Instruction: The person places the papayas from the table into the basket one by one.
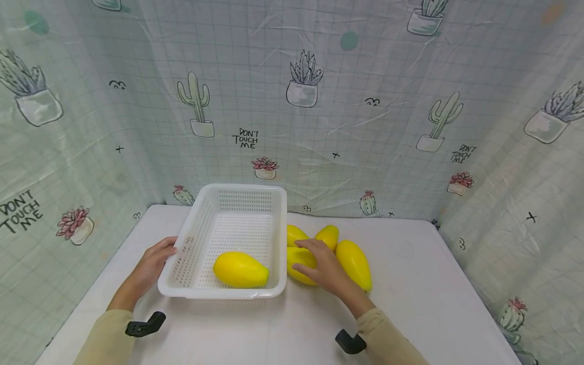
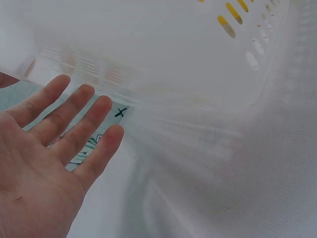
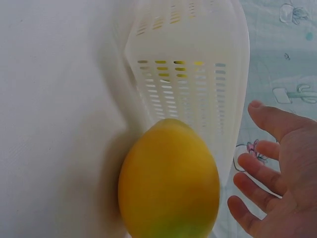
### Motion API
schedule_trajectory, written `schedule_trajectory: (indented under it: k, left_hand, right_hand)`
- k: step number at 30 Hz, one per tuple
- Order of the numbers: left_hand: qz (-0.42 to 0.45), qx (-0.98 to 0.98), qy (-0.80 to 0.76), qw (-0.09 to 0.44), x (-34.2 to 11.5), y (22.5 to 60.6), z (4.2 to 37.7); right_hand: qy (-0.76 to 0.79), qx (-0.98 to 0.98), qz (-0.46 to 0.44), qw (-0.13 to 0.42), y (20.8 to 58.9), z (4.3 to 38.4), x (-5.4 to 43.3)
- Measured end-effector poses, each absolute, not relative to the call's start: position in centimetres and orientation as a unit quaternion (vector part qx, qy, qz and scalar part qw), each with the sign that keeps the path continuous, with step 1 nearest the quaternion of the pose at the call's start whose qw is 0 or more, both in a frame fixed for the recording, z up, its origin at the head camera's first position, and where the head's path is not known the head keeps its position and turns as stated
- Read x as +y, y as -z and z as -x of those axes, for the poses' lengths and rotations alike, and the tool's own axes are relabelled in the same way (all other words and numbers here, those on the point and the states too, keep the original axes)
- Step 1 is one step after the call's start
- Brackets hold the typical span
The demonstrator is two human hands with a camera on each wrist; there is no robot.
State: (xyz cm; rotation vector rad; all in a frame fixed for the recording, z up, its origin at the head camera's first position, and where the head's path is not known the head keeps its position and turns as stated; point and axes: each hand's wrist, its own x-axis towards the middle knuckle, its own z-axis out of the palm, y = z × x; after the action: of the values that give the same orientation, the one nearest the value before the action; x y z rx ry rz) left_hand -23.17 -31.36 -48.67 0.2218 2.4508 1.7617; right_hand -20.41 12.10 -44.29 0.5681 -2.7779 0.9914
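Note:
A white perforated plastic basket [image 1: 223,292] stands on the table with one yellow papaya [image 1: 240,269] lying in its near part. My left hand [image 1: 152,261] is at the basket's left side; in the left wrist view its fingers [image 2: 94,148] are extended and spread, tips right at the wall. My right hand [image 1: 325,266] hovers over a papaya [image 1: 297,257] lying against the basket's right side. Thumb and fingers are spread apart, with nothing gripped. In the right wrist view a large papaya [image 3: 168,183] with a greenish end lies beside the basket, left of the fingers.
More papayas lie close around the right hand: one behind by the basket [image 1: 295,235], one further back [image 1: 328,234], and one to the right [image 1: 355,266]. A curtain [image 1: 292,126] printed with cactuses rises behind and beside the white table [image 1: 424,294].

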Motion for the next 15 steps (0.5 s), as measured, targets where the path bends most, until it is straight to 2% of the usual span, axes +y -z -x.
schedule_trajectory:
  k: [15]
  left_hand:
    - [-0.076,0.807,-0.582,0.060,-31.29,48.32,22.99]
  right_hand:
    - [-0.328,-0.926,-0.178,0.060,44.79,20.51,12.24]
